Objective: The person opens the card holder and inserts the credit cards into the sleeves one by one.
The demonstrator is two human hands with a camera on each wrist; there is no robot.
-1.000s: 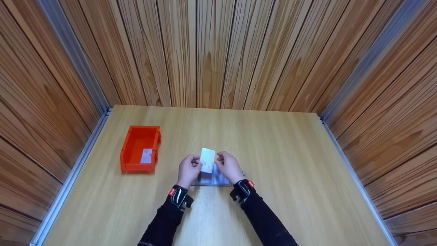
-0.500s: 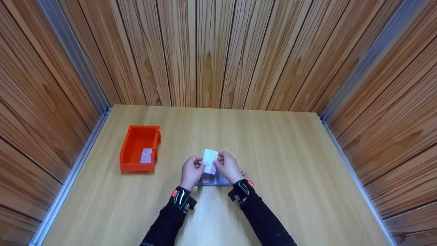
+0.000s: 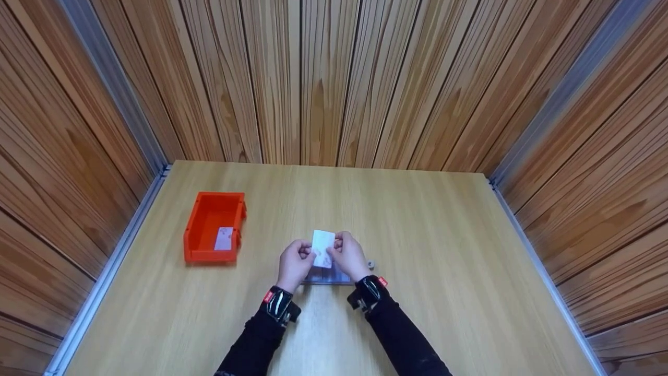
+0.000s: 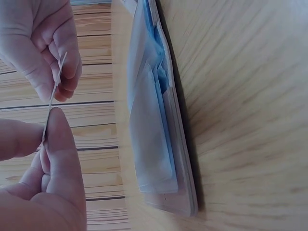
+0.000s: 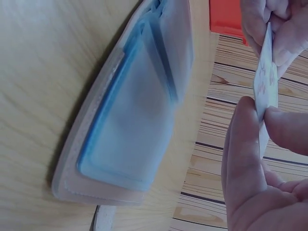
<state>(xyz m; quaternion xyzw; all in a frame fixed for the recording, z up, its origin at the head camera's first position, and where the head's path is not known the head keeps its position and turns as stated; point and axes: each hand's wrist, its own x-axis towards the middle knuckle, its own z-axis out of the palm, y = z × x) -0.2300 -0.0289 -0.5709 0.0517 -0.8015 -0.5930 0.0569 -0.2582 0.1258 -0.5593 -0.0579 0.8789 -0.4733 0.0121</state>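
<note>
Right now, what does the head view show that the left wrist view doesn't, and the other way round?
Only the head view: the orange bin with a second card inside, and the black sleeves.
Only the left wrist view: the held card edge-on, and the holder side-on, its translucent pockets distinct.
Both: the left hand, right hand, held card, holder, table and wooden wall.

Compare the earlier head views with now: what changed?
The card moved slightly right with the left hand, and the right hand has taken hold of its right edge. The left hand kept its grip; the bin stayed put.
</note>
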